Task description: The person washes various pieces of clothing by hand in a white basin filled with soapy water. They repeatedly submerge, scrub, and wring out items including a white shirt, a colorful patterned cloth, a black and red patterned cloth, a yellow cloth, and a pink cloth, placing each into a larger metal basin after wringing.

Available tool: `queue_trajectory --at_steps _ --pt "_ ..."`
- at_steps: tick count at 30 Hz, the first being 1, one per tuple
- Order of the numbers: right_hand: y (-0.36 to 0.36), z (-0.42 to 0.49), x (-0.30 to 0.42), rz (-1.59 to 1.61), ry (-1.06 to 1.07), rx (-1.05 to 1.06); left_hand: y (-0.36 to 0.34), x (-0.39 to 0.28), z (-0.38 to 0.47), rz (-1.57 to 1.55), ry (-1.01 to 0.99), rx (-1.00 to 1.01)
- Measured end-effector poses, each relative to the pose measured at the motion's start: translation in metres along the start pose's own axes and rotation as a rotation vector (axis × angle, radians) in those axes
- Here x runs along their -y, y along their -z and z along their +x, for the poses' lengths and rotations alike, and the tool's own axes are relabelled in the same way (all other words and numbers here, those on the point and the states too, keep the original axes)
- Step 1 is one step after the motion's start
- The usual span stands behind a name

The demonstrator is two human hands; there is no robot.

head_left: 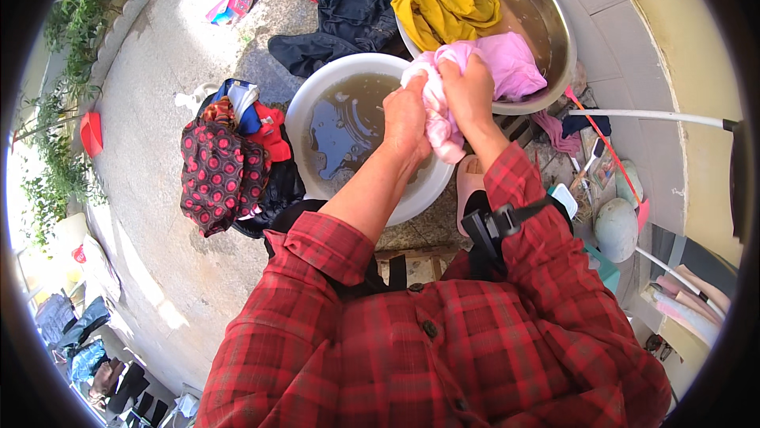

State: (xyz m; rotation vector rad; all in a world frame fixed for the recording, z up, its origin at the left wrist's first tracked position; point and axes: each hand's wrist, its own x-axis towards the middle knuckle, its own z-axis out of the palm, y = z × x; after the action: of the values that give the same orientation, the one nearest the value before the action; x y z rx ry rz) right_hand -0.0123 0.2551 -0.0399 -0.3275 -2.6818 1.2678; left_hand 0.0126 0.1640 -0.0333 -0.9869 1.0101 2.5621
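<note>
Both my hands grip a bunched, twisted pink cloth [513, 63], paler where it is squeezed. My left hand [407, 116] holds it above the right rim of a white plastic basin [300, 95] of murky water. Slightly further right, my right hand [469, 92] is closed around the same cloth. Its loose end spreads over the near side of a large metal basin [567, 66] holding brownish water. A mustard-yellow garment [448, 9] lies partly in that basin, over its left side. Whether the pink cloth's far end touches the water, I cannot tell.
Left of the white basin is a heap with a dark garment patterned in red circles [222, 175]. Dark trousers [356, 18] lie on the ground beyond. At right are stones [617, 229], a brush [588, 161] and a red stick [611, 152]. A pink slipper [469, 190] is near the basin.
</note>
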Motion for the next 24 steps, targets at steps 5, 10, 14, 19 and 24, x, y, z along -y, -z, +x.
queue_trajectory --at_steps 5,10,14,19,24 --pt "-0.003 -0.015 0.018 -0.041 0.276 0.173 0.004 -0.001 0.014 0.286 -0.114 -0.261" --pt "-0.010 -0.010 0.023 0.053 0.277 0.022 0.020 0.007 0.039 0.048 -0.028 -0.093" --pt "-0.014 -0.010 0.026 -0.015 0.178 0.078 0.030 0.016 0.047 0.558 -0.210 -0.080" --pt "-0.023 -0.007 0.010 0.004 0.006 0.283 0.032 0.017 0.062 0.790 -0.237 -0.151" --pt "-0.021 0.007 0.013 -0.147 0.097 0.094 0.027 0.014 0.057 0.926 -0.247 0.063"
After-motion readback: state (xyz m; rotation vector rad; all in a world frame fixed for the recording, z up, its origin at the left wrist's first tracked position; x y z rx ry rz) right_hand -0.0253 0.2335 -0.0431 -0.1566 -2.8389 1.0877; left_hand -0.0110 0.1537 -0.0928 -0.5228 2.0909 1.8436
